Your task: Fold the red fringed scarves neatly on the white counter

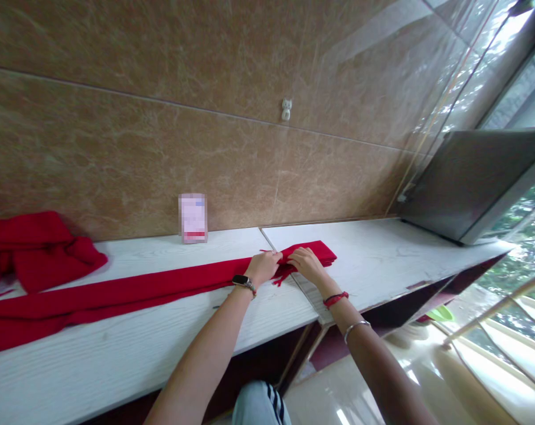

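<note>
A long red scarf (152, 290) lies lengthwise along the white counter (161, 342), its right end folded into a flat stack with fringe threads showing. My left hand (265, 268), with a dark watch on the wrist, is closed on the scarf just left of the folded part. Close beside it, my right hand (307, 265) grips the folded part, its fingers bent over the top. The fingertips of both hands almost meet, and the cloth under them is partly hidden. At the far left rests a bunched heap of red cloth (50, 251).
A phone-like upright object (193, 218), blurred out, leans against the brown tiled wall (139, 147). A small white hook (286, 109) is fixed to the wall. A grey metal cabinet (466, 183) stands on the counter's right end. Open shelves lie below.
</note>
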### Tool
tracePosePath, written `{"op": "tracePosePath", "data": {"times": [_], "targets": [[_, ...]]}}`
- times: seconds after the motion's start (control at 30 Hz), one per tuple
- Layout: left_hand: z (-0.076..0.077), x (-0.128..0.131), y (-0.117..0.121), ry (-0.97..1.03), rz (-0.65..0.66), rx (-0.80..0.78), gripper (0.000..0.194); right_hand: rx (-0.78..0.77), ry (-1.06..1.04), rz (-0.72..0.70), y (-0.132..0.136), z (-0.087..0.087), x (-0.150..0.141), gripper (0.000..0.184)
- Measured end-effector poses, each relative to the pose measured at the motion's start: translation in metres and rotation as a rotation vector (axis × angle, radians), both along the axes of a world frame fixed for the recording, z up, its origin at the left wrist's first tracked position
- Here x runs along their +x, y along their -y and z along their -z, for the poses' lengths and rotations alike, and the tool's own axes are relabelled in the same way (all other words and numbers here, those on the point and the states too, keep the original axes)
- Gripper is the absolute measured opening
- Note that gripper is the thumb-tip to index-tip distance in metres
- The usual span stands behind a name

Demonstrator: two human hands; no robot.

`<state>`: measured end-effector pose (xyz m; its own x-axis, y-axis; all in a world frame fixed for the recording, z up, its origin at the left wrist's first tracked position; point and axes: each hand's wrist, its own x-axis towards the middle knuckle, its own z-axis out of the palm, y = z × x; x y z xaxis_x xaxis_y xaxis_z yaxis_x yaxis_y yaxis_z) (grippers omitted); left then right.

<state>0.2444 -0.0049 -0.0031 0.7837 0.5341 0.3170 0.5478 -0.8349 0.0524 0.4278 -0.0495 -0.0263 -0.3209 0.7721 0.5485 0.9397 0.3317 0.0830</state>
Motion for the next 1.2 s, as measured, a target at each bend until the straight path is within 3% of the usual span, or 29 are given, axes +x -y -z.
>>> {"op": "tracePosePath", "data": {"times": [0.27, 0.53, 0.73, 0.97, 1.2], "targets": [[0.005, 0.0, -0.002, 0.003, -0.028, -0.004, 0.017, 0.04, 0.167, 0.035, -0.002, 0.0, -0.011, 0.016], [0.006, 0.0, -0.003, 0.034, -0.042, 0.008, 0.021, -0.022, 0.244, 0.043, -0.01, 0.002, -0.013, 0.021], [0.002, -0.002, -0.002, 0.079, -0.092, -0.05, 0.049, -0.186, 0.312, 0.046, -0.031, -0.014, -0.019, 0.021], [0.0, -0.005, -0.003, 0.076, -0.172, -0.062, 0.066, -0.202, 0.156, 0.139, -0.044, -0.017, -0.027, 0.018], [-0.001, -0.006, -0.004, 0.068, -0.163, -0.101, 0.061, -0.176, 0.086, 0.098, -0.038, -0.009, -0.028, 0.017]]}}
